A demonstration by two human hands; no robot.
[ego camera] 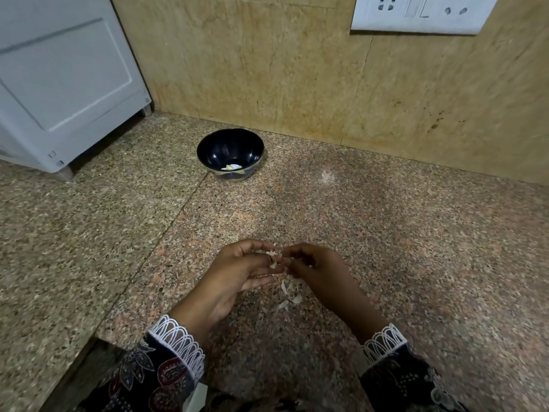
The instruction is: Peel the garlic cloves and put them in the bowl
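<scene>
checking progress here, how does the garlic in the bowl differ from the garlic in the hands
The garlic in the bowl lies loose and untouched at the bottom of the dark bowl, far back near the wall; the garlic clove is pinched between the left hand and right hand, close to the person. The bowl pieces look bare, while the held clove has papery skin flaring off. Both are pale.

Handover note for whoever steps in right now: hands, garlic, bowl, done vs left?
Left hand: fingers curled, pinching a clove over the counter.
Right hand: fingertips on the same clove, pulling at its skin.
Bowl: dark, upright near the back wall, apart from the hands, with a few pale peeled pieces at its bottom.
Peels: loose on the counter under the hands.
Done: some garlic already in the bowl.
Left: finish this clove and drop it in. No other unpeeled cloves visible.
</scene>
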